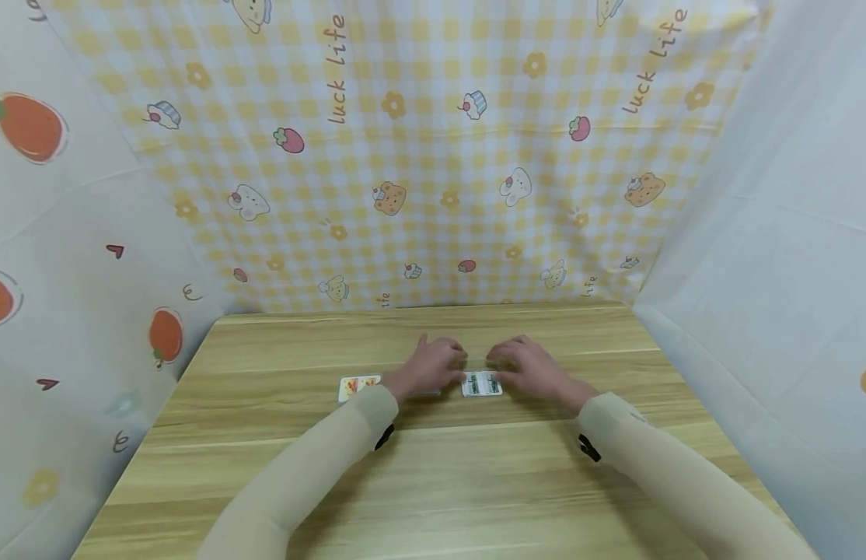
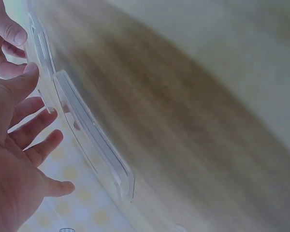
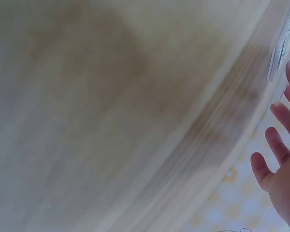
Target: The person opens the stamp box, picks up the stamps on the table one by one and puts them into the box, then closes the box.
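Note:
A flat clear case with green-and-white pictures (image 1: pixel 482 383) lies on the wooden table between the two hands. Above it, a thin clear plastic lid (image 2: pixel 44 99) spans the gap between them. The left hand (image 1: pixel 435 364) pinches one edge of this lid with its thumb and fingertips, the other fingers spread. At the opposite edge the right hand (image 1: pixel 527 365) holds it by thumb and fingers, its remaining fingers (image 3: pixel 279 145) loosely bent. Beneath the left hand sits another clear case (image 2: pixel 99 140), mostly hidden in the head view.
To the left lies a case with orange-and-yellow pictures (image 1: pixel 359 385), partly behind the left wrist. The wooden table (image 1: pixel 440 482) ends at a yellow checked curtain (image 1: pixel 419 257) at the back. White curtains stand along both sides.

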